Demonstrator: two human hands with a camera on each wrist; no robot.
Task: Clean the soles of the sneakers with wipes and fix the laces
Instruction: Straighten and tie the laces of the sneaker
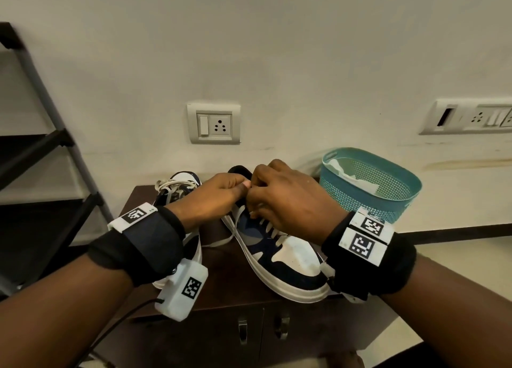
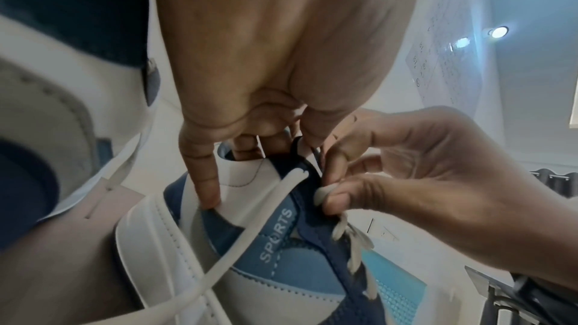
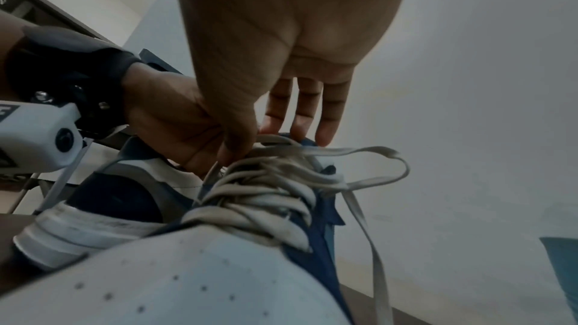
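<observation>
Left sneaker on dark surface, partly hidden. Left hand reaches right, fingers pinching lace at collar. Right sneaker, white-navy, toe near. Right hand above tongue, fingers curled pinching lace. Teal basket far right.

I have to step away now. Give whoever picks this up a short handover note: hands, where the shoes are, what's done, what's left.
Left hand: pinching the lace at the top of the right sneaker.
Right hand: pinching the same lace near the top eyelets; one loop hangs free on the far side.
Both sneakers stand upright on the dark cabinet; the left sneaker sits behind the left wrist, its laces loose.
A teal basket stands at the right, with something white inside.
Done: lower lacing on the right sneaker looks threaded.
Left: finish tying it, then the other sneaker's laces. Soles are not visible, so check them.
</observation>
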